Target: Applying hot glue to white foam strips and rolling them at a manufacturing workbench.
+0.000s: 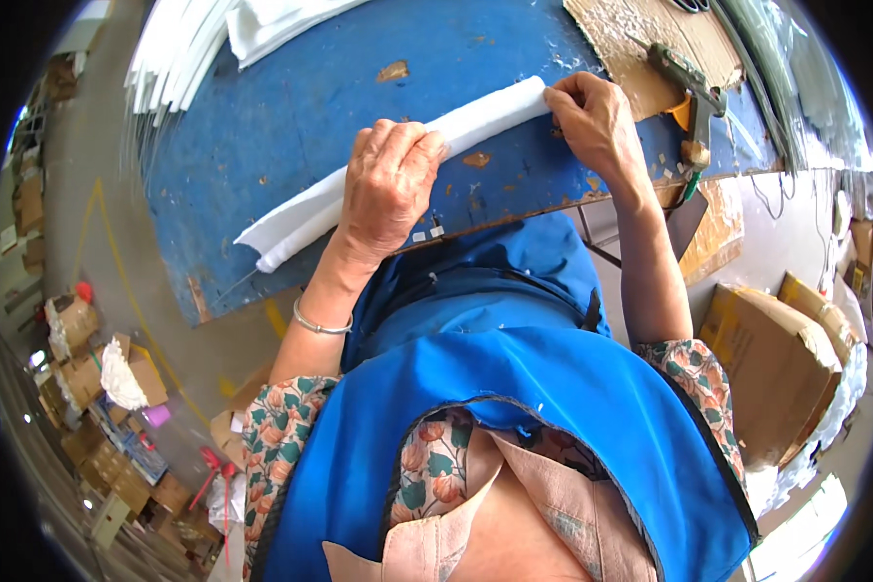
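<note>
A long strip of soft white sheet (490, 112), rolled or folded lengthwise, lies slantwise over the blue tabletop near its front edge. My left hand (391, 184) is closed over the strip's middle, fingers curled and pressed together. At the strip's far right end, my right hand (592, 116) pinches the tip between thumb and fingers. The left end of the strip lies partly unrolled, showing a loose flap. A thin wire or rod pokes out from that end toward the table's edge. What lies inside the roll is hidden.
A glue gun (684, 82) rests on a piece of cardboard (640, 44) at the right. White strips (179, 53) and folded white sheets (286, 24) are stacked at the back left. Clear thin rods lie at the far right. Cardboard boxes (771, 364) stand on the floor.
</note>
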Tool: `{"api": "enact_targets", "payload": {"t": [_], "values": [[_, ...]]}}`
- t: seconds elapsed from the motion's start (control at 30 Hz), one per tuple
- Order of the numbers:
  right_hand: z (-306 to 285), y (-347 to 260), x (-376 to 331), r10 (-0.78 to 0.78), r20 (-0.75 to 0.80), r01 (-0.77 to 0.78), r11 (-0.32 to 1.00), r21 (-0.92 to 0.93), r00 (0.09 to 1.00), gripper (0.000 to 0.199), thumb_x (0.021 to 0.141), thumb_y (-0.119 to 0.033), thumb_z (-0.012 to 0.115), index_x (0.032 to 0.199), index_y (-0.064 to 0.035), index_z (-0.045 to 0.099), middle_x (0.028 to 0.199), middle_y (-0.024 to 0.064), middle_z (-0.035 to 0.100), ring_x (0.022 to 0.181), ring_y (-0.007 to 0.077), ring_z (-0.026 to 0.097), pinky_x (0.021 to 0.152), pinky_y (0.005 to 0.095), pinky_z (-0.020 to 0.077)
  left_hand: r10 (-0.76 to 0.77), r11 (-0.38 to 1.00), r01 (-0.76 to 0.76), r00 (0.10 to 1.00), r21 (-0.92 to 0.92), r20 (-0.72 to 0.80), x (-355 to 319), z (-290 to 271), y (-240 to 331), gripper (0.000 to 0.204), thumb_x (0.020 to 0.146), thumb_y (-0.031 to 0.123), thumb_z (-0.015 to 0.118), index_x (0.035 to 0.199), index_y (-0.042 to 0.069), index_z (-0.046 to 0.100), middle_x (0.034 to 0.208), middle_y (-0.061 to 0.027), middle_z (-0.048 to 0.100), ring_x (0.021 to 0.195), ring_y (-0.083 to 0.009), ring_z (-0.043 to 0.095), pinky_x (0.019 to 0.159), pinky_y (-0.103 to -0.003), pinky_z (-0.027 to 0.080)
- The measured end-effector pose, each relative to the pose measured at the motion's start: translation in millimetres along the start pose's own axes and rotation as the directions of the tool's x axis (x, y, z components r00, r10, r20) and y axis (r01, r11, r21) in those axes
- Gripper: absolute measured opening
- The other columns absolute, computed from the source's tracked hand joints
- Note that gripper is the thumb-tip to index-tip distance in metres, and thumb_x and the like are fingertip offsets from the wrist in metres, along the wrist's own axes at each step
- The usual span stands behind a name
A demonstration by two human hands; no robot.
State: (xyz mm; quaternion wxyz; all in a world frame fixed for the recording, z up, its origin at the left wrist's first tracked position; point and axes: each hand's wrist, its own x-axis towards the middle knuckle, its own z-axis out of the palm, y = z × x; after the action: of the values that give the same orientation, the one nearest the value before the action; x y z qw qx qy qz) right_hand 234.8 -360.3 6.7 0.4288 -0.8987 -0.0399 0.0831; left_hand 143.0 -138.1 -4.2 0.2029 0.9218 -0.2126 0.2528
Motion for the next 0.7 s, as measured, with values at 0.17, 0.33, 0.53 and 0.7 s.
{"api": "enact_targets", "payload": {"t": [0.17,0.33,0.53,0.7], "values": [[0.5,0.0,1.4,0.001,-0.004,-0.001,1.000,-0.015,1.000,0.029,0.079,-0.021,0.058,0.083,0.0049,0.069,0.073,0.0207,0.068,0.071,0.0301,0.068,0.072,0.0382,0.0530,0.022,0.997,-0.021,1.000,0.077,-0.002,-3.7,2.3,2.1,0.022,0.075,0.004,0.075,0.094,0.003,0.066,0.088,-0.0071,0.060,0.077,-0.0231,0.057,0.069,-0.035,0.046],[2.4,2.6,2.6,-0.019,-0.025,0.019,1.000,-0.013,0.999,0.030,0.079,-0.022,0.058,0.083,0.0050,0.069,0.072,0.0203,0.068,0.070,0.0298,0.068,0.072,0.0380,0.0528,0.003,0.998,0.000,0.999,0.060,-0.044,-2.9,7.0,-0.2,0.014,0.078,0.004,0.071,0.090,0.002,0.063,0.087,-0.0076,0.059,0.077,-0.0231,0.056,0.069,-0.035,0.046],[3.5,2.3,1.3,-0.019,-0.045,0.020,1.000,0.021,0.999,0.030,0.081,-0.025,0.060,0.083,0.0039,0.069,0.069,0.0182,0.067,0.067,0.0290,0.067,0.070,0.0374,0.0523,-0.019,0.999,0.021,0.999,0.044,-0.039,-1.1,9.0,-2.6,0.007,0.083,0.006,0.065,0.086,0.003,0.059,0.082,-0.0078,0.056,0.076,-0.0237,0.055,0.070,-0.036,0.047],[1.9,0.8,-12.0,-0.293,-0.178,0.298,0.955,0.004,0.939,0.023,0.082,-0.020,0.071,0.098,-0.0045,0.068,0.090,0.0141,0.066,0.077,0.0259,0.065,0.071,0.0374,0.0524,-0.026,0.998,0.028,0.999,0.053,-0.042,-0.6,10.7,-2.7,0.008,0.083,0.007,0.065,0.086,0.003,0.058,0.081,-0.0073,0.055,0.077,-0.0239,0.055,0.070,-0.036,0.047]]}}
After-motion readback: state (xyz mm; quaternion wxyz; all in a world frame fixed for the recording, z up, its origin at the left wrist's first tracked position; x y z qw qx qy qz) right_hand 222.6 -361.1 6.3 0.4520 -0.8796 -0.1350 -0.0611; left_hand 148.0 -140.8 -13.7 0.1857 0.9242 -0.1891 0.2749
